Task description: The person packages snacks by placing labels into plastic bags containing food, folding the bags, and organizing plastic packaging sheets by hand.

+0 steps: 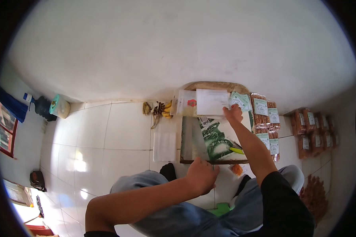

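My left hand is closed at the near edge of a low board. Its fingers seem to pinch the end of a clear plastic bag, though the fingertips are partly hidden. My right hand reaches to the far side, fingers curled at the lower edge of a pale green printed label. Beside it lies a white sheet of paper. Between my hands, a green-and-white printed sheet covers the board, with a yellow-green handled tool on it.
Packed, labelled brown bags stand right of the board, with more bags by the wall. Bananas and a clear plastic stack lie left on the tiles. A small orange packet lies near my knee.
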A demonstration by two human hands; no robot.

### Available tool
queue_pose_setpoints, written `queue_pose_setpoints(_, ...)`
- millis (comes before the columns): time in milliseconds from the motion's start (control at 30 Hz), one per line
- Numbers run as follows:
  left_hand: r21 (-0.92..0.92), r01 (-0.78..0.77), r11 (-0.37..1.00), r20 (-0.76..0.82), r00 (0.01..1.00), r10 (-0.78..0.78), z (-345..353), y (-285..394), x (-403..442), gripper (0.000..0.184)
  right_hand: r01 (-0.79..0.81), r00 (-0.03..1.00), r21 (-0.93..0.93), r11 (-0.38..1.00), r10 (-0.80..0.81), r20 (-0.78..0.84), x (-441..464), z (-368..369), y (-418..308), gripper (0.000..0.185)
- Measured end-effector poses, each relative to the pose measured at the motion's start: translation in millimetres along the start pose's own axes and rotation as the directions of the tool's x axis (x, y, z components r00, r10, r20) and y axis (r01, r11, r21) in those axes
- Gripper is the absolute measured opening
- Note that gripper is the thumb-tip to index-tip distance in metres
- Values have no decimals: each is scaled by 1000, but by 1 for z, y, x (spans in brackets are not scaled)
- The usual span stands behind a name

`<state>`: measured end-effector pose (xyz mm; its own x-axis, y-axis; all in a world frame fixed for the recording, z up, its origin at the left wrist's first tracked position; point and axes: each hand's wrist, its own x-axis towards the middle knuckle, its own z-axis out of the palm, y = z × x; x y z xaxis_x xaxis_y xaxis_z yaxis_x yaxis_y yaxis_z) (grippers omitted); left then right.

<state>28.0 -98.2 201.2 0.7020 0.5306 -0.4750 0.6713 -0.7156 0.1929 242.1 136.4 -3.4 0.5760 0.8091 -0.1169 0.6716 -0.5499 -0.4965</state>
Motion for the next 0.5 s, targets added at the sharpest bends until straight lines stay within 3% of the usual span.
queue_pose_setpoints(133,-32,10,999,-36,999,-11,-4,-6,-4,64,0,999,24,1000,1,-51,9,12,6,46)
queue_pose_setpoints(200,-60,-1,998,-69,998,-3,-3,-9,-5,64,65,996,156,986,-54,-69,10,10,9,31)
queue_pose_setpoints(300,-67,1,998,-63,998,-5,-1,-11,-4,64,60,997,189,980,-49,-62,8,5,7,21)
queue_pose_setpoints(400,-78,-3,997,-76,997,-3,3,-14,-3,63,86,979,38,996,-77,-190,13,7,7,23)
queue_pose_setpoints(500,-63,-3,998,-50,999,0,4,-18,-2,63,43,983,98,994,-24,-185,20,5,6,28)
